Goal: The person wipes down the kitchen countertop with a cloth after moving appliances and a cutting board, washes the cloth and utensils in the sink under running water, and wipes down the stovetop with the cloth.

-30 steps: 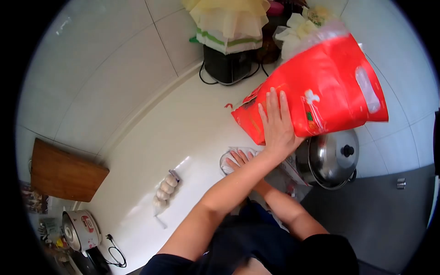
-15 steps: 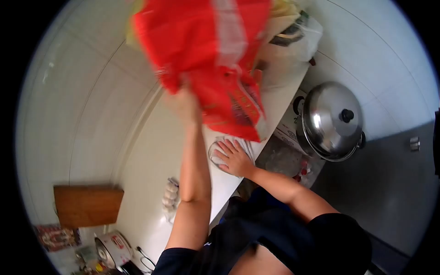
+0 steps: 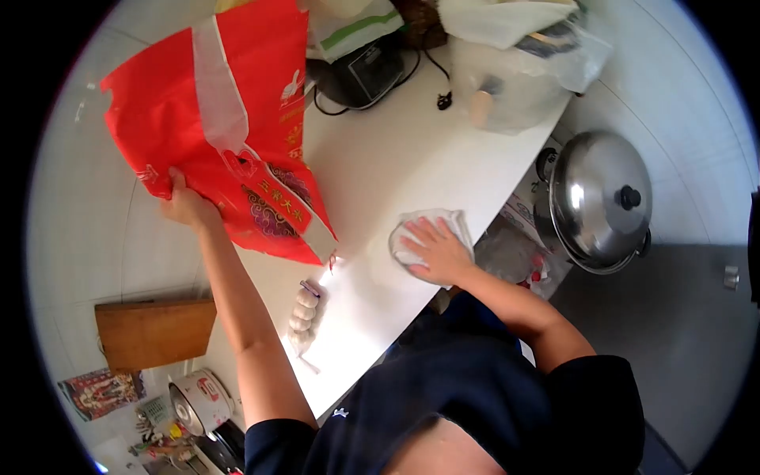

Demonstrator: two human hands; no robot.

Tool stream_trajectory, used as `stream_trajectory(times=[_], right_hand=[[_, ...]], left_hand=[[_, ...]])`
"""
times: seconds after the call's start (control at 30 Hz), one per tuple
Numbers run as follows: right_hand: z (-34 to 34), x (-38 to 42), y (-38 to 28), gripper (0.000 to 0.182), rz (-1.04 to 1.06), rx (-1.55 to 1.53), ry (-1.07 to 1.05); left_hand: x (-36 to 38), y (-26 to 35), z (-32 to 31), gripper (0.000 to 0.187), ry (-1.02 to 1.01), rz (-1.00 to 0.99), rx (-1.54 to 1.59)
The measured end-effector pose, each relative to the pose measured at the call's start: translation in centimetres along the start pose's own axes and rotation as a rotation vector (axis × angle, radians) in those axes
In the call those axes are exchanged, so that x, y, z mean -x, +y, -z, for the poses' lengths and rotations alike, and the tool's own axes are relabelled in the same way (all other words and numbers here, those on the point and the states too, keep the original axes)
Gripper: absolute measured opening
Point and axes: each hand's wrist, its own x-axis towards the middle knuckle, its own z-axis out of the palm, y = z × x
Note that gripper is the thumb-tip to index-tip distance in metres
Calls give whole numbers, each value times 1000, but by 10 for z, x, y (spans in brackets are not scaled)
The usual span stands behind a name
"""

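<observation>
My left hand (image 3: 190,204) grips the lower left edge of a big red rice bag (image 3: 261,119), fingers closed on the plastic. The bag has a clear strip and printed characters, and it is held up over the left side of the white counter (image 3: 380,182). My right hand (image 3: 440,252) lies flat, fingers spread, on a whitish cloth (image 3: 405,228) on the counter near its front edge. A netted string of garlic bulbs (image 3: 302,311) lies on the counter below the bag.
At the back stand a dark kitchen scale (image 3: 360,75) with a cable and several plastic bags (image 3: 507,87). A lidded steel pot (image 3: 600,202) is to the right. A wooden board (image 3: 156,334) and a rice cooker (image 3: 201,401) are at the left.
My left hand has carried the red bag leftward, uncovering the scale and the back of the counter. My right hand stays flat on the cloth, a little farther right and up in view.
</observation>
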Motion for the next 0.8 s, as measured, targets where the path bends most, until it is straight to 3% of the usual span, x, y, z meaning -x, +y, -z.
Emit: stream_trajectory(times=[0.13, 0.33, 0.43, 0.47, 0.5, 0.53, 0.57, 0.67, 0.77, 0.8], right_hand=[[14, -39, 51, 60, -272, 173, -9], [2, -140, 126, 57, -508, 313, 241], [-9, -158, 117, 53, -449, 371, 358], [-9, -156, 96, 51, -349, 231, 258], [2, -156, 49, 49, -254, 90, 158], [-31, -155, 16, 47, -74, 85, 217], [-23, -152, -31, 45, -11, -119, 82], [-68, -117, -123, 52, 419, -40, -24], [-64, -122, -99, 53, 507, -94, -52], [-59, -132, -78, 52, 430, -1, -61]], left_hand=[[-18, -45, 31, 26, 83, -32, -6], [-44, -64, 49, 25, 3, -76, -52], [-49, -71, 51, 26, -14, -95, -39], [-49, -74, 51, 26, -16, -110, -28], [-48, -75, 49, 26, -22, -123, -16], [-46, -72, 47, 26, -14, -108, -24], [-43, -68, 44, 26, -10, -93, -35], [-38, -61, 43, 27, -17, -44, -69], [-46, -65, 59, 29, -61, -47, -170], [-52, -70, 63, 30, -86, -53, -195]])
